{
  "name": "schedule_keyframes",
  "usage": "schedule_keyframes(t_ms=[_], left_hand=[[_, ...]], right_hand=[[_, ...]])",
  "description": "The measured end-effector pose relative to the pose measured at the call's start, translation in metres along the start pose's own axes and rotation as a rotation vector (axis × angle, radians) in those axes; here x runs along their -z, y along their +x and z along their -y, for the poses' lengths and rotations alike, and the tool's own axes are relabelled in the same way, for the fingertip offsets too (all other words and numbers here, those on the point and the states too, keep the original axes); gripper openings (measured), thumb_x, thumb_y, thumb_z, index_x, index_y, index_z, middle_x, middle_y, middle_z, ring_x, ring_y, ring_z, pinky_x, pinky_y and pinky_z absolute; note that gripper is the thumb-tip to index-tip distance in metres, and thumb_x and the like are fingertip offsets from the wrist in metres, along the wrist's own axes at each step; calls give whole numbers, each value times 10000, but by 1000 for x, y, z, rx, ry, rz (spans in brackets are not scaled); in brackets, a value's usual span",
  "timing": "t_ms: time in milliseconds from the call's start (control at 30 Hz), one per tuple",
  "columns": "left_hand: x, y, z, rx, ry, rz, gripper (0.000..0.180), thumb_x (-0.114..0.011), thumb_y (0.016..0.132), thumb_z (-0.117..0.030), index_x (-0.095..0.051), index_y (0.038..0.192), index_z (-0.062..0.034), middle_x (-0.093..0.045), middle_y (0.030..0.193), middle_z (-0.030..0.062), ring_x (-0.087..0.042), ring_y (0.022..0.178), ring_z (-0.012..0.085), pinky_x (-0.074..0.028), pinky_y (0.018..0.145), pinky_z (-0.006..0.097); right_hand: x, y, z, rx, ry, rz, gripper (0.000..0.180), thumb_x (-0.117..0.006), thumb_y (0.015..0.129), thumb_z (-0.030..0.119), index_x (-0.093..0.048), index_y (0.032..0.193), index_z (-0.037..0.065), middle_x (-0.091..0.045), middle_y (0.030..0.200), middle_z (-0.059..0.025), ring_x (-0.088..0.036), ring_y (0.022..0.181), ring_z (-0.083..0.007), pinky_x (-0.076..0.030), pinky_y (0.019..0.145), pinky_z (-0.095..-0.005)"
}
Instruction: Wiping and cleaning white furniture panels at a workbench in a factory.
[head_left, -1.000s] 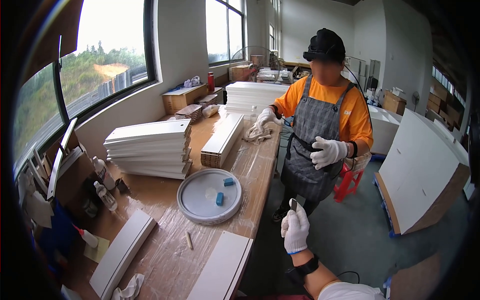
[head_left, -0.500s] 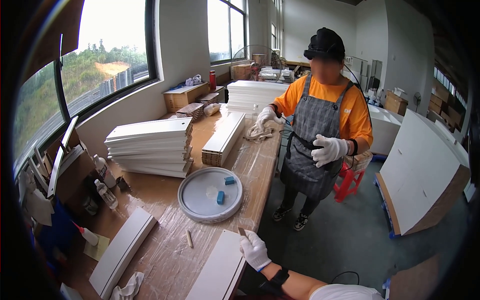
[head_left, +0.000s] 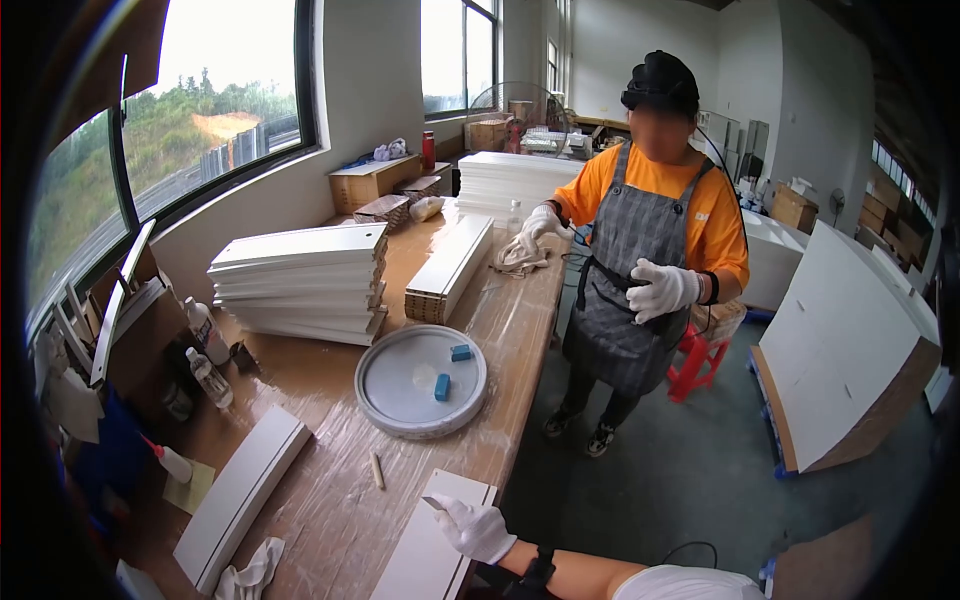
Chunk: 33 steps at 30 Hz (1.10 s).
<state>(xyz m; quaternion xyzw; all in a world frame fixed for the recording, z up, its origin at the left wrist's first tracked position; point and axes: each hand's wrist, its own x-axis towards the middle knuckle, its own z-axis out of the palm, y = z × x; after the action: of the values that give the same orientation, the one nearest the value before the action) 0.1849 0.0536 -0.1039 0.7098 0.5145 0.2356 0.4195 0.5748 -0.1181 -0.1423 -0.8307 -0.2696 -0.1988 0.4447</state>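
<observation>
My right hand (head_left: 476, 530), in a white knit glove, reaches over the near end of the table above a long white panel (head_left: 415, 560). Its thumb and fingers pinch a small flat blade-like piece (head_left: 434, 503), whose exact kind I cannot make out. Grooves run along the panel's right side. My left hand is out of view. Beyond the panel sits a round grey lid-like tray (head_left: 400, 412) holding two small blue blocks (head_left: 442, 387). A short light-coloured stick (head_left: 377, 471) lies between the tray and a second white panel (head_left: 243, 500) on the left.
Stacked white panels (head_left: 300, 285) and a narrower stack (head_left: 450, 270) stand farther along the table. Bottles (head_left: 210, 378) and a crumpled white cloth (head_left: 252, 572) lie to the left. Across the table corner a gloved co-worker (head_left: 650, 230) stands near a red stool (head_left: 692, 368) and large white boards (head_left: 845, 350).
My right hand has moved left from the panel's far right corner to over its surface, still pinching the flat piece. The co-worker's hands have barely moved.
</observation>
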Motion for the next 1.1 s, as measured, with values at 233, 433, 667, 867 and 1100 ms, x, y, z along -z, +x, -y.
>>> schedule_keyframes(t_ms=[233, 433, 667, 867, 1100], left_hand=[[-3, 0, 15, 159, -286, -76, 388, -458, 1089, -206, -655, 1168, 119, -703, 1098, 196, -657, 986, 269, -536, 896, 398], [22, 45, 183, -515, 479, 48, 380, -515, 1066, -204, -647, 1186, 131, -696, 1151, 230, -669, 1032, 292, -535, 923, 394], [2, 1, -19, 309, -472, 24, 417, -532, 1076, -249, -612, 1246, 124, -688, 1166, 204, -668, 1042, 276, -532, 939, 390], [3, 2, -1, 279, -442, 28, 462, -552, 1073, -284, -583, 1293, 121, -685, 1178, 197, -665, 1042, 269, -529, 947, 388], [2, 6, 16, 159, -271, 6, 440, -542, 1080, -273, -614, 1239, 131, -693, 1154, 205, -662, 1041, 274, -528, 937, 387]], right_hand=[[-6, 10, 0, 65, -65, 55, 335, -654, 964, 213, -643, 1285, 119, -740, 832, -134, -721, 667, -318, -556, 525, -429], [-13, 11, 6, 88, -62, 84, 308, -631, 978, 248, -652, 1255, 116, -736, 812, -143, -719, 646, -319, -548, 516, -450], [-3, 21, 10, -100, -240, 446, 258, -560, 1008, 345, -620, 1076, 103, -693, 686, -163, -694, 600, -377, -523, 518, -538], [-13, 13, 2, -66, -244, 379, 289, -580, 1007, 367, -679, 1128, 124, -718, 726, -144, -697, 572, -341, -514, 465, -513], [-2, 19, 10, -54, -287, 373, 258, -593, 991, 334, -683, 1106, 122, -708, 701, -139, -686, 549, -340, -509, 454, -495]])
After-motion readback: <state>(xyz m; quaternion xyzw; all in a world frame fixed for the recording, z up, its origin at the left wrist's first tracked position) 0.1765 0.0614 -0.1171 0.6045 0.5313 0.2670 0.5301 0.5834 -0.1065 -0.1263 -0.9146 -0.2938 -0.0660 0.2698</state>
